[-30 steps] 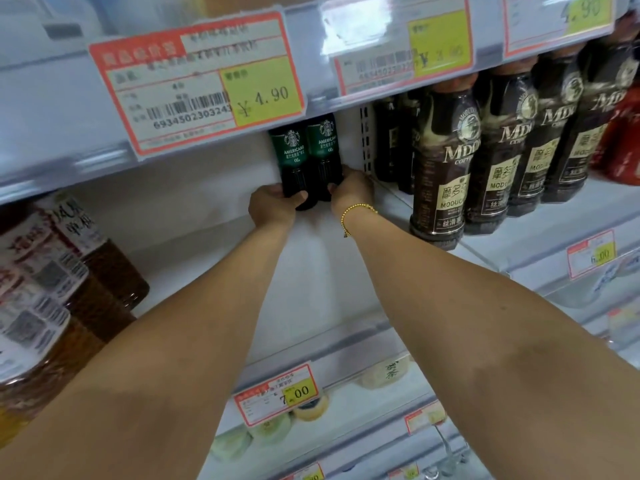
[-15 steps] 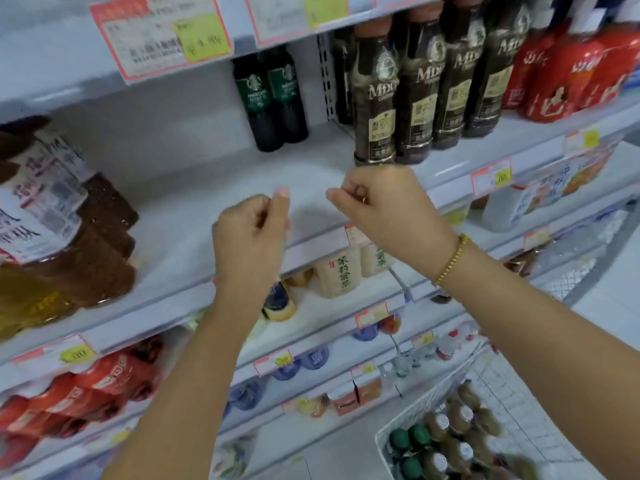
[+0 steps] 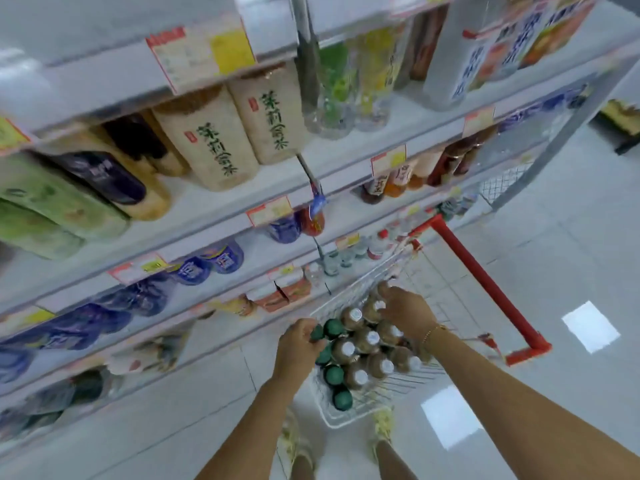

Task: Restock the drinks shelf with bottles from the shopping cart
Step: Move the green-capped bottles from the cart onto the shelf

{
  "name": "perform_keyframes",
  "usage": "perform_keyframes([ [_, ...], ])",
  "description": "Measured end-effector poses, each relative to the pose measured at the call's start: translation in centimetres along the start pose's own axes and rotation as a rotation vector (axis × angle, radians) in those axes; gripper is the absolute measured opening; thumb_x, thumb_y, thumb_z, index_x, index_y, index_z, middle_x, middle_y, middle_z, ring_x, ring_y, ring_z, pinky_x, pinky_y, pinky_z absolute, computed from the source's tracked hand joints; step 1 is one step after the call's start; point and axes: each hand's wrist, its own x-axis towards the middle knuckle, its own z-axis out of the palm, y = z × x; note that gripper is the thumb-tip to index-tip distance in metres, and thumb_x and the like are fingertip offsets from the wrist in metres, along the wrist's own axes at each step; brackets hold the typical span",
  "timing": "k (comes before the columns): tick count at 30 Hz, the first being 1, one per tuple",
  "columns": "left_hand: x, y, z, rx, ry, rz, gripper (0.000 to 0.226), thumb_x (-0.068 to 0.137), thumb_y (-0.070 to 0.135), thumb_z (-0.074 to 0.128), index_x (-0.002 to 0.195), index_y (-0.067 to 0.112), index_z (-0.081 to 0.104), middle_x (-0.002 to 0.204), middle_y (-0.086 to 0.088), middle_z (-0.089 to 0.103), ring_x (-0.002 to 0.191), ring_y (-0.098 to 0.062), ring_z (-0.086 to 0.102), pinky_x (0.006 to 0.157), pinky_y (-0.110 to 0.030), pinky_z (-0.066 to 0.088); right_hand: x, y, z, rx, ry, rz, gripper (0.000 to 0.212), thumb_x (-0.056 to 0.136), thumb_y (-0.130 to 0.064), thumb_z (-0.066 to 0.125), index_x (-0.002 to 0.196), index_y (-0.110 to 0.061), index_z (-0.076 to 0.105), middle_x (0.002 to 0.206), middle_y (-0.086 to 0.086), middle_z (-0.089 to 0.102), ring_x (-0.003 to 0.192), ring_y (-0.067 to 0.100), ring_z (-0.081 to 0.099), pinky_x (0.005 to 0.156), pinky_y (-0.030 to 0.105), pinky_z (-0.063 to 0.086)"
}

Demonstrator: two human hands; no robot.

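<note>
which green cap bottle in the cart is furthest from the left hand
The green-capped bottle at the cart's near end; the other green caps sit nearer the left hand.

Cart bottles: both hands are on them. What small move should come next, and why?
Probably close the fingers round one neck each and lift straight up. The left hand lies on a green-capped bottle, the right hand on the brown-capped bottles in the cart; blur hides whether either grips yet.

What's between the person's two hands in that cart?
In the head view, a green-capped bottle and brown white-capped bottles stand packed between the left hand and right hand, inside the shopping cart.
</note>
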Motion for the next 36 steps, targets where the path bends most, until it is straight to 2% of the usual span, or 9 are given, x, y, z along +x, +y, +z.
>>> perform_keyframes([
  [3,0.5,-4.4,4.5,0.068,-0.100,-0.110,0.037,0.081,0.014,0.068,0.115,0.008,0.058,0.116,-0.009,0.064,0.104,-0.024,0.061,0.082,-0.024,0.044,1.2,2.7,6.0,-0.091,-0.140,0.010,0.028,0.090,-0.017,0.051,0.113,-0.002,0.058,0.116,0.008,0.061,0.103,0.027,0.058,0.084,0.035,0.046],
  [7,0.7,-8.8,9.4,0.114,-0.185,-0.215,0.037,0.075,0.012,0.072,0.110,0.006,0.061,0.105,-0.008,0.063,0.098,-0.026,0.063,0.085,-0.031,0.047,1.8,4.9,12.4,-0.010,-0.218,-0.018,0.026,0.086,-0.019,0.056,0.107,-0.004,0.063,0.107,0.017,0.066,0.103,0.031,0.061,0.078,0.031,0.046],
  [11,0.7,-11.0,13.4,0.086,-0.170,-0.283,0.017,0.070,0.012,0.072,0.077,0.012,0.057,0.082,-0.006,0.062,0.080,-0.022,0.060,0.075,-0.038,0.051,3.4,5.1,15.5,-0.037,-0.285,-0.152,0.037,0.087,-0.013,0.054,0.124,-0.014,0.057,0.124,0.013,0.059,0.114,0.030,0.055,0.096,0.035,0.044],
  [15,1.0,-11.8,15.8,0.178,-0.123,-0.325,0.030,0.073,0.028,0.071,0.095,0.010,0.064,0.094,-0.007,0.070,0.090,-0.024,0.065,0.076,-0.032,0.050,5.1,5.0,17.9,-0.245,-0.476,-0.358,0.048,0.088,-0.014,0.054,0.134,-0.025,0.046,0.132,0.013,0.049,0.116,0.032,0.052,0.098,0.038,0.043],
  [18,1.4,-11.8,16.8,0.174,-0.057,-0.350,0.028,0.077,0.027,0.068,0.099,0.010,0.063,0.096,-0.008,0.069,0.093,-0.025,0.065,0.081,-0.035,0.052,6.2,5.7,19.3,-0.391,-0.528,-0.429,0.054,0.090,-0.016,0.053,0.140,-0.032,0.037,0.131,0.013,0.049,0.116,0.033,0.052,0.097,0.041,0.044],
  [23,2.2,-12.1,18.0,0.217,-0.004,-0.339,0.042,0.079,0.023,0.068,0.114,0.005,0.054,0.110,-0.012,0.059,0.102,-0.026,0.060,0.086,-0.033,0.050,6.9,6.1,20.5,-0.494,-0.459,-0.525,0.051,0.091,-0.022,0.052,0.139,-0.028,0.035,0.127,0.012,0.049,0.113,0.033,0.053,0.092,0.043,0.048],
  [28,1.1,-11.7,17.1,0.160,0.033,-0.331,0.040,0.075,0.017,0.071,0.109,0.004,0.055,0.110,-0.011,0.058,0.098,-0.026,0.060,0.081,-0.031,0.050,6.3,5.7,20.0,-0.485,-0.447,-0.564,0.054,0.086,-0.023,0.060,0.135,-0.018,0.039,0.129,0.010,0.048,0.115,0.030,0.052,0.091,0.042,0.048],
  [33,-2.5,-9.6,12.9,0.107,0.105,-0.257,0.038,0.069,0.028,0.070,0.099,0.010,0.054,0.099,-0.006,0.055,0.085,-0.025,0.061,0.071,-0.033,0.054,3.8,4.0,15.9,-0.298,-0.282,-0.673,0.048,0.075,-0.027,0.071,0.115,-0.008,0.051,0.119,0.010,0.050,0.106,0.029,0.051,0.090,0.038,0.044],
  [36,-5.0,-7.1,8.3,0.115,0.183,-0.136,0.039,0.066,0.027,0.072,0.100,0.014,0.057,0.097,0.002,0.050,0.081,-0.014,0.054,0.068,-0.015,0.042,0.8,2.8,11.9,-0.110,-0.201,-0.627,0.053,0.075,-0.022,0.072,0.122,-0.011,0.051,0.122,0.010,0.056,0.106,0.027,0.056,0.091,0.033,0.046],
])
